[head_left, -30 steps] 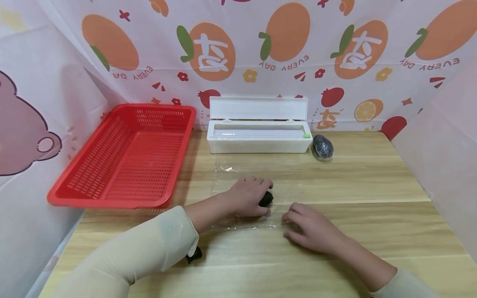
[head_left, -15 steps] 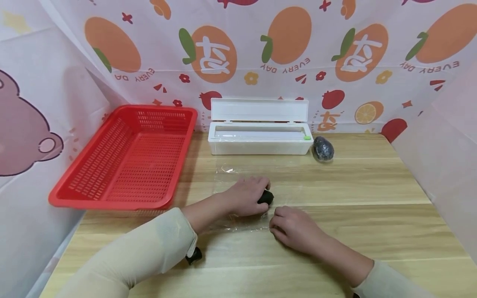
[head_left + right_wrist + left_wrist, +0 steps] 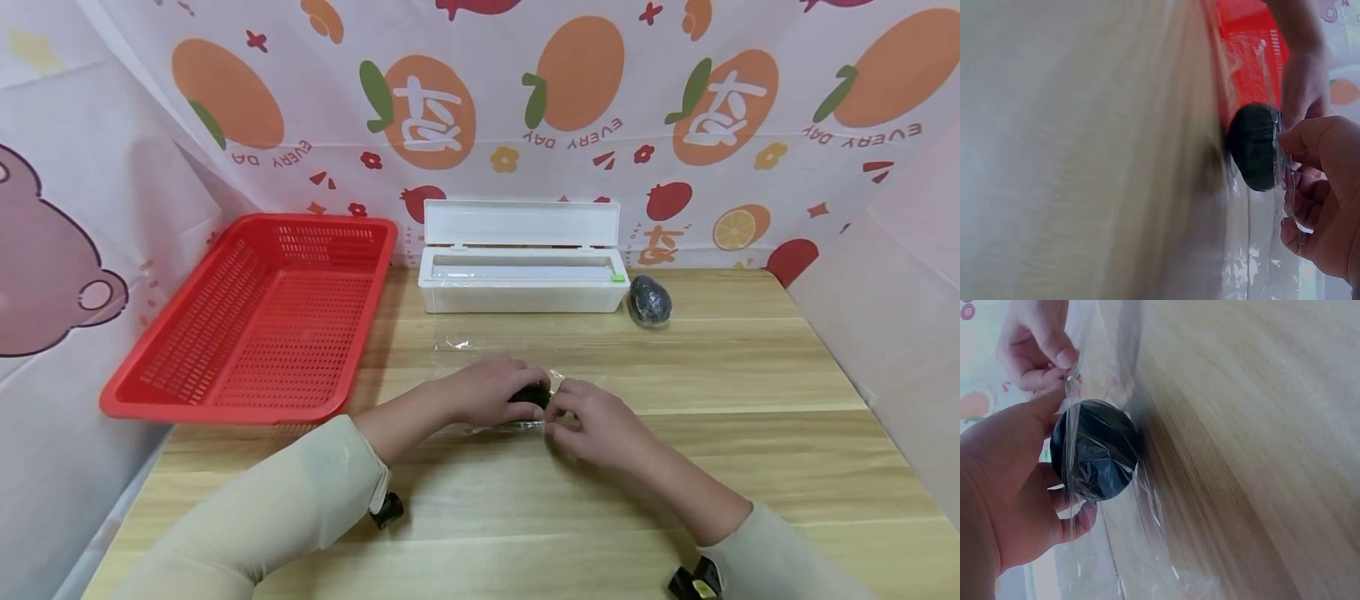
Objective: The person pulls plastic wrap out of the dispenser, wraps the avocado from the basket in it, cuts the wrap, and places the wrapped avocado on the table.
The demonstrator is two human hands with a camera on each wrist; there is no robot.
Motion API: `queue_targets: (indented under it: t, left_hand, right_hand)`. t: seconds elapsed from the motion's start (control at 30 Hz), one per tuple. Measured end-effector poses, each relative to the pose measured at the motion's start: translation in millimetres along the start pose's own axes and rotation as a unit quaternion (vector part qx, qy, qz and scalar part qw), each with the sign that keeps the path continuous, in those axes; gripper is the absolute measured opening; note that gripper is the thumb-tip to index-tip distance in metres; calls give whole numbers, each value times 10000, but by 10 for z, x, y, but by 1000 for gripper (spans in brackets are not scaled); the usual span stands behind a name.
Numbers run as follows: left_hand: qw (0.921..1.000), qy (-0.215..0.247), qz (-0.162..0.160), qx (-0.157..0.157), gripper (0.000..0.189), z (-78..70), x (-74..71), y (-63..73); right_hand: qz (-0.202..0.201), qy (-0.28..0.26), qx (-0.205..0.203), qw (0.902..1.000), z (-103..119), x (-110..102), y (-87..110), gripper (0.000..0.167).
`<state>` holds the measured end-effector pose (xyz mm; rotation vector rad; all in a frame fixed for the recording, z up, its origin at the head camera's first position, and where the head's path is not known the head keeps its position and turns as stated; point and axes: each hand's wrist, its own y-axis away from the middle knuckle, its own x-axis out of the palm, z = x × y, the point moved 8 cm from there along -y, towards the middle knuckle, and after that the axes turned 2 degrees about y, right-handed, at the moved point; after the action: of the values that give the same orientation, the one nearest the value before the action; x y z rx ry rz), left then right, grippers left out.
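A dark green avocado (image 3: 531,395) lies in a sheet of clear cling film (image 3: 1150,506) on the table. My left hand (image 3: 491,392) holds the avocado from the left, thumb and fingers curved about it. Close on its right side, my right hand (image 3: 596,421) pinches the gathered film between thumb and fingers. In the left wrist view, film is drawn over the avocado (image 3: 1094,450) in creases. From the right wrist, the avocado (image 3: 1254,147) shows beside the right hand (image 3: 1329,194), film bunched at the fingertips.
Behind the hands stands a white cling film box (image 3: 525,298), lid up and roll inside. Right of it sits a dark avocado in film (image 3: 649,301). A red plastic basket (image 3: 360,325) is at the left. Patterned cloth (image 3: 502,100) hangs behind the table.
My right hand has moved left and up to the avocado, bringing the near edge of the film with it. My left hand stays at the avocado, shifted only slightly.
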<state>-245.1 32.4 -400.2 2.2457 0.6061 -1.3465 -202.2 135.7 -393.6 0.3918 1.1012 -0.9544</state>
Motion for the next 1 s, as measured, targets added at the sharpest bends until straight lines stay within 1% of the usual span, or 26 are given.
queue_targets:
  t: [0.17, 0.37, 0.47, 0.6, 0.67, 0.77, 0.83, 0.9, 1.0]
  left_hand:
    - [9998, 211, 51, 14, 41, 15, 23, 0]
    - [9995, 235, 185, 31, 58, 36, 47, 5]
    - [9993, 284, 241, 47, 58, 46, 38, 9]
    - [9980, 517, 326, -144, 57, 81, 15, 18]
    - [9968, 654, 371, -261, 60, 106, 10, 18]
    - [9948, 850, 413, -392, 71, 150, 3, 15]
    - [9932, 986, 432, -453, 80, 179, -2, 13]
    - [9918, 1101, 441, -476, 87, 198, -5, 13]
    - [9899, 1251, 465, -476, 94, 216, -10, 18]
  right_hand:
    - [19, 101, 89, 9999, -96, -25, -102, 4]
    - [215, -123, 260, 9994, -175, -46, -191, 2]
    - [286, -233, 398, 9985, -211, -56, -223, 3]
    - [302, -392, 595, 9970, -262, -73, -251, 5]
    - [250, -417, 573, 9972, -266, -88, -260, 7]
    - [126, -347, 307, 9988, -226, -100, -274, 16]
    - [-1, -129, -56, 9999, -161, -98, -289, 26]
    - [-113, 90, -427, 9990, -90, -78, -307, 35]
    - [-279, 296, -775, 9962, -12, -50, -328, 39]
